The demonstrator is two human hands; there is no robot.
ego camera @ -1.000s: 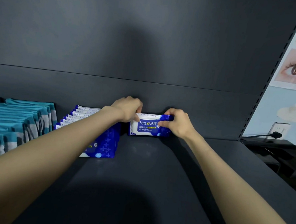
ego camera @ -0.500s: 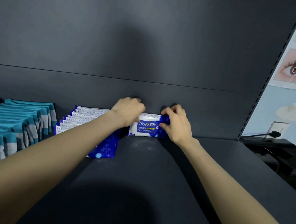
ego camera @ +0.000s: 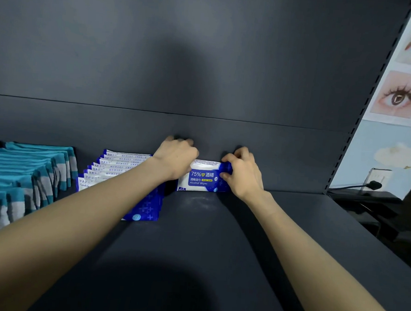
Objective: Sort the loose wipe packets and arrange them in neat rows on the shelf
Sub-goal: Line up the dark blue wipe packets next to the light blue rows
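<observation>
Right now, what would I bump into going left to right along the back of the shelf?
teal-and-grey striped bundles → row of blue-and-white plastic wipe packets → left hand → single blue-and-white alcohol wipes packet → right hand → black plug

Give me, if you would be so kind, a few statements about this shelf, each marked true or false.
1. Both the left hand and the right hand grip the alcohol wipes packet. True.
2. That packet lies flat at the front edge of the shelf. False: it stands on its long edge at the back panel.
3. A row of blue-and-white wipe packets stands to the left of the held packet. True.
4. The teal-striped folded items sit to the right of the held packet. False: they are at the far left.
5. A black plug sits in the wall socket on the right. True.
</observation>
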